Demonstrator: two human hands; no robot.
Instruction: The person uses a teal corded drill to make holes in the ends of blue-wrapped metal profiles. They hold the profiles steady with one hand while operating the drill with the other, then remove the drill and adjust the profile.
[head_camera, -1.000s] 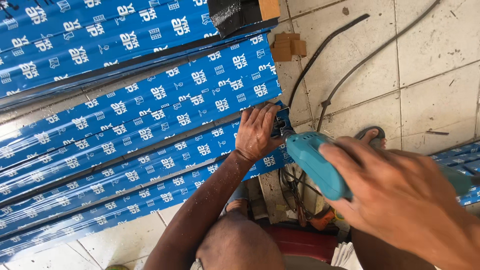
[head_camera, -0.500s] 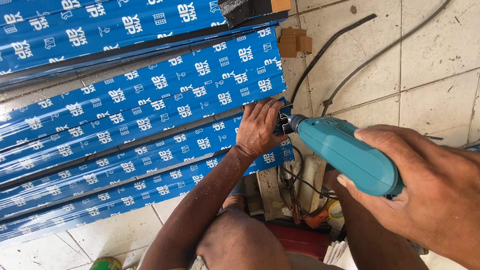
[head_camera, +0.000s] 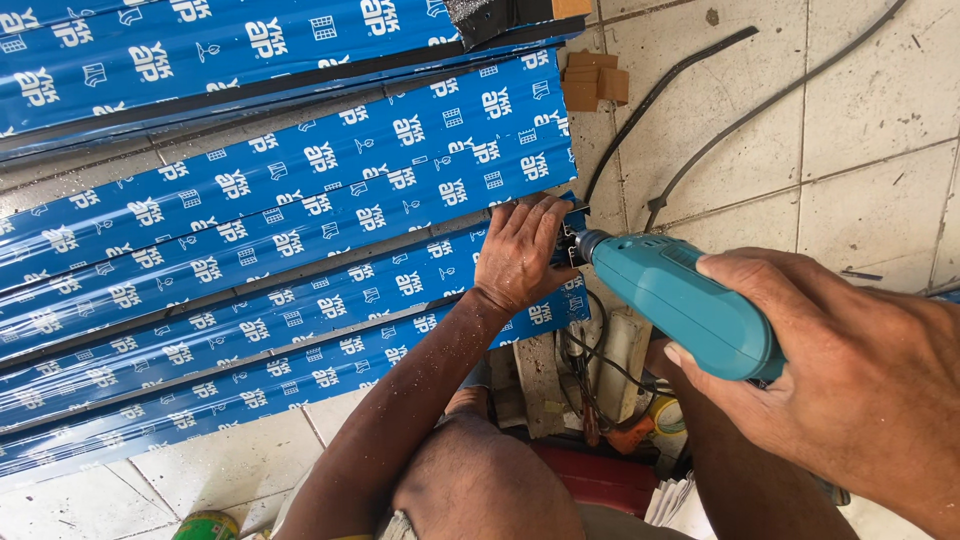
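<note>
Swung in closer than half a second ago, teal drill (head_camera: 690, 315) gripped in right hand (head_camera: 850, 390), chuck at end of blue-wrapped profile (head_camera: 300, 300) on tiled floor (head_camera: 850, 170), left hand (head_camera: 520, 250) spread flat, pressing it steady.

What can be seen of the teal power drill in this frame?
The teal power drill has a smooth plastic-looking body and a dark metal chuck at its front. It lies roughly level, nose pointing left at the end of a blue-wrapped profile. The right hand grips its rear; the left hand presses the profile beside the chuck. Its bit is hidden.
</note>
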